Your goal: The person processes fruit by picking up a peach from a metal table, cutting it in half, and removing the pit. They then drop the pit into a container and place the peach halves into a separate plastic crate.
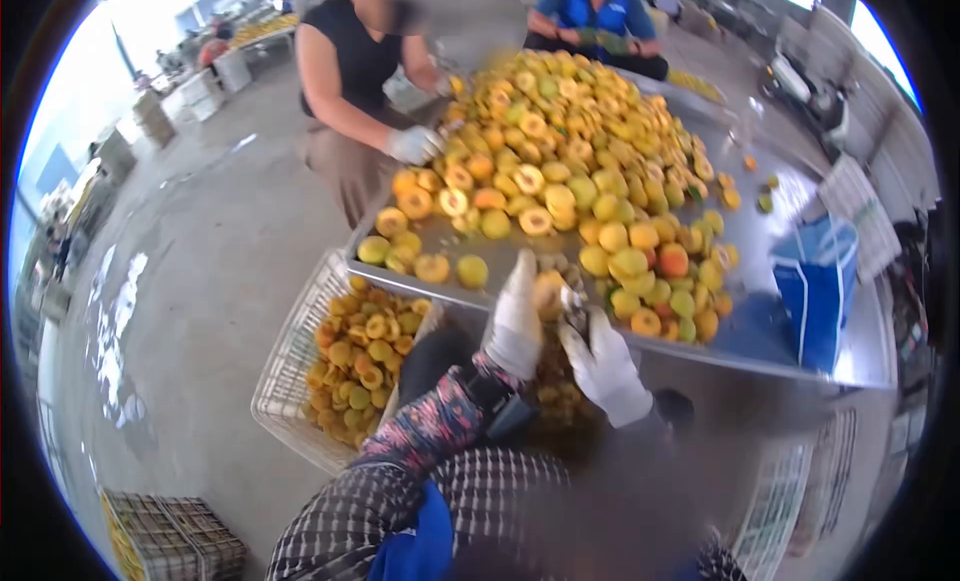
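Note:
At the near edge of the metal table (740,349), my left hand (517,321) in a white glove holds a halved yellow fruit (548,295) between thumb and fingers. To its right, my gloved right hand (606,369) is closed around a small metal tool (573,311), whose tip is beside the fruit. The tool's exact shape is blurred. A large heap of yellow-orange fruit (600,171), some whole and some halved with pits showing, lies on the table beyond both hands. Below my hands, more fruit pieces (558,386) show dimly.
A white crate (272,381) of fruit halves (365,366) stands at the left. A blue bag (815,291) is at the table's right. Two people, one with a gloved hand (415,145) at the heap, sit across. More crates (175,536) stand on the floor.

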Tool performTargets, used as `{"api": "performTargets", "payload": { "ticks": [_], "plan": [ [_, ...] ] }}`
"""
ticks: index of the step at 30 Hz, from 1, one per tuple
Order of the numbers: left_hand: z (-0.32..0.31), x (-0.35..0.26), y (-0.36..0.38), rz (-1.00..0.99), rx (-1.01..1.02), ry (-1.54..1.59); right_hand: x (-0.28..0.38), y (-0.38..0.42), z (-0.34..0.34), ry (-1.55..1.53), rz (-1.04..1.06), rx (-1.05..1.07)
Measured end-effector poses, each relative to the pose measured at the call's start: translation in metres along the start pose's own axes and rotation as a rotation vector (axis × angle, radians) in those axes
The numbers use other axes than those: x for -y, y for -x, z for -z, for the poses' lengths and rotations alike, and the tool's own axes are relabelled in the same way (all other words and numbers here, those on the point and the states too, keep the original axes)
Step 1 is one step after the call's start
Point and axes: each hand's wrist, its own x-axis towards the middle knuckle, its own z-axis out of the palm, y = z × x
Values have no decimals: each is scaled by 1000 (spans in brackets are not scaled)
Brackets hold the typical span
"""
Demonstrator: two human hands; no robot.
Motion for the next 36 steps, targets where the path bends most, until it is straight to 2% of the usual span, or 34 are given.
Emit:
{"api": "performTargets", "payload": {
  "ticks": [2,3,8,13,14,15,16,17,18,19,21,23,25,27,28,29,34,36],
  "plan": [
    [-6,4,0,-22,-72,42,15,1,7,-69,-207,47],
    [-7,5,1,-25,-83,51,10,-2,-4,10,-159,61],
    [-3,8,-1,-69,-82,-22,9,0,-13,20,-215,70],
    [15,15,-5,-48,-67,-65,-23,10,-32,57,-104,75],
    [27,16,-9,-35,6,-136,-28,12,-36,40,-68,83],
    [38,13,-13,-43,88,-213,-22,16,-34,281,161,-66],
    [32,14,-10,-48,-21,-212,-31,13,-41,154,62,38],
    [50,18,-16,-51,27,-275,-34,14,-45,170,5,51],
    [54,24,-20,-85,7,-209,-38,13,-47,156,31,64],
    [61,27,-25,-53,-52,-169,-30,10,-46,79,-129,119],
    [53,18,-22,-37,-118,-194,-36,7,-53,33,-99,117],
    [61,20,-28,-15,-180,-196,-38,4,-56,17,-161,144],
    [76,22,-31,-22,-65,-142,-44,3,-57,20,-95,149],
    [74,21,-27,0,-152,0,-35,-4,-54,-67,-125,162],
    [71,18,-28,20,-197,-25,-64,10,-64,88,3,204],
    [67,16,-30,43,-241,-48,-64,8,-65,102,0,196],
    [58,7,-30,31,-173,-120,-68,1,-64,159,77,114],
    [60,7,-31,35,-168,-150,-70,0,-64,125,-31,222]
  ]
}}
